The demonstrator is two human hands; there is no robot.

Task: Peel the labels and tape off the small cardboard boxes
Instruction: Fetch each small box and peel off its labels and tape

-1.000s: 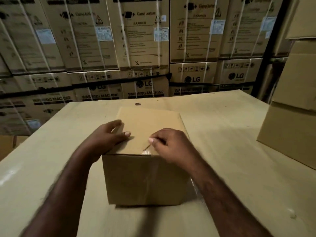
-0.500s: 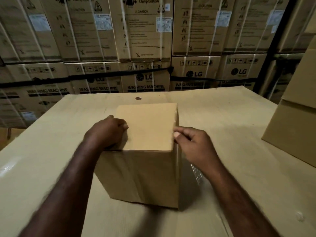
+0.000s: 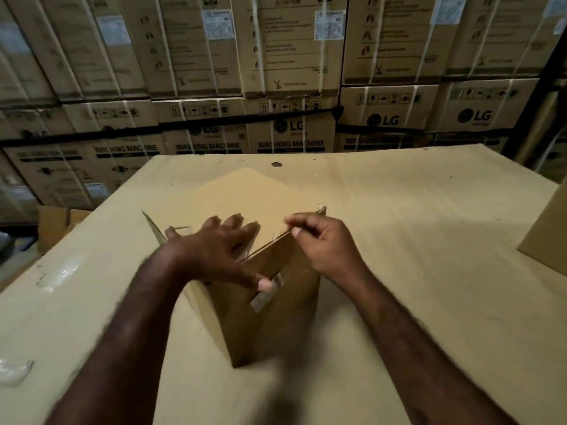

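A small plain cardboard box (image 3: 276, 326) stands on the cardboard-covered table (image 3: 414, 240), turned so that one corner points at me. A short strip of clear tape (image 3: 267, 297) crosses its near right side, just below the top edge. My left hand (image 3: 214, 250) lies spread over the near part of the top, and its thumb touches the upper end of that strip. My right hand (image 3: 322, 243) has curled fingers and pinches the box's top right edge. A flap edge (image 3: 153, 225) sticks out at the box's left.
A large plain carton (image 3: 549, 234) stands at the table's right edge. Stacked washing machine cartons (image 3: 291, 127) form a wall behind the table. Crumpled clear tape (image 3: 12, 369) and a shiny strip (image 3: 61, 271) lie on the table's left side.
The box has been turned so a corner faces me. My left hand moved from the left edge across the top. My right hand stayed at the right top edge.
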